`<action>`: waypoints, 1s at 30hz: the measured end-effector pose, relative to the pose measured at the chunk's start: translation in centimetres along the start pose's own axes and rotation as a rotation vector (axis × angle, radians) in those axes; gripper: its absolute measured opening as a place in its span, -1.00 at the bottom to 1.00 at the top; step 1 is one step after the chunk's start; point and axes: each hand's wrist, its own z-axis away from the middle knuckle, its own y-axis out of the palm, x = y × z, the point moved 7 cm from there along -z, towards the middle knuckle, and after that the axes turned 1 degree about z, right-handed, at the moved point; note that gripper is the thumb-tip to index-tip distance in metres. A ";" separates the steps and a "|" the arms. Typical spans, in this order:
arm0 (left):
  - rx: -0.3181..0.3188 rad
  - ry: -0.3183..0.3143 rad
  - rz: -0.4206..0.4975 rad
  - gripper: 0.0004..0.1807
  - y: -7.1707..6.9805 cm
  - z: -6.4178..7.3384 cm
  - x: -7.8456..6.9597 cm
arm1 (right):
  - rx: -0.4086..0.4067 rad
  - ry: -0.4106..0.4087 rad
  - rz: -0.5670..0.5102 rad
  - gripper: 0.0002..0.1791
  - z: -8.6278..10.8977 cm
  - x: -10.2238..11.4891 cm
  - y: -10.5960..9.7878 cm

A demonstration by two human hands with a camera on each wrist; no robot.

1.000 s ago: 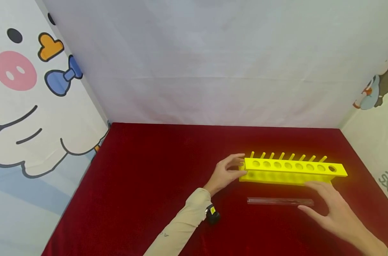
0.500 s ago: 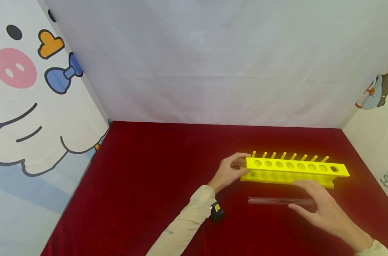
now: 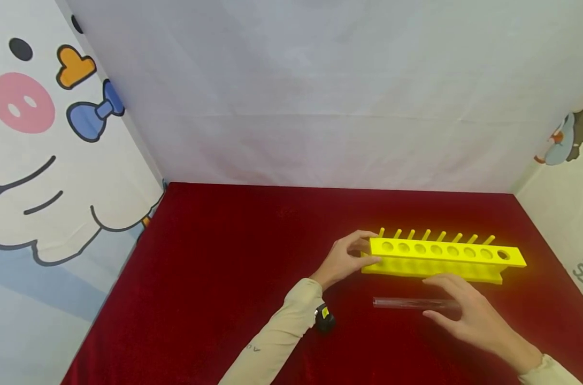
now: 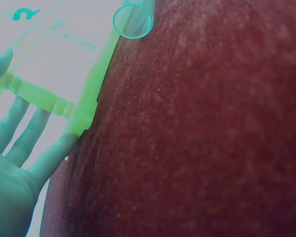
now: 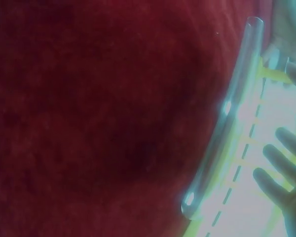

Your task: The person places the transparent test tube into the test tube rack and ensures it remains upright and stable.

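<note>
A yellow test tube rack (image 3: 445, 254) stands on the red cloth, with a row of round holes along its top and several slanted pegs behind. My left hand (image 3: 342, 262) holds its left end, thumb at the front and fingers behind. In front of the rack, a clear glass test tube (image 3: 402, 303) lies on its side, its open mouth (image 4: 133, 22) toward the left. Over the tube's right end hovers my right hand (image 3: 479, 321), thumb and fingers spread apart and holding nothing. In the right wrist view the whole tube (image 5: 227, 108) shows beside the rack.
Red cloth (image 3: 234, 267) covers the table and reaches a pale curtain (image 3: 320, 107) at the back. Cartoon-printed panels (image 3: 27, 187) close off the left and right sides. A small black device (image 3: 324, 319) is worn at the left wrist.
My right hand has moved left along the test tube, its fingers remaining apart. The left hand stays at the rack's left end; the rack and tube have hardly shifted in view.
</note>
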 end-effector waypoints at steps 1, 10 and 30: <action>0.001 0.001 -0.001 -0.47 0.0 0.0 0.0 | 0.006 -0.002 0.005 -0.28 0.0 0.1 0.1; -0.002 -0.021 -0.022 -0.51 -0.2 0.1 0.1 | 0.057 0.002 0.007 -0.35 -0.5 0.3 1.2; 0.009 -0.033 -0.010 -0.51 -0.2 0.1 0.0 | 0.109 -0.069 0.056 -0.48 -0.8 0.8 3.1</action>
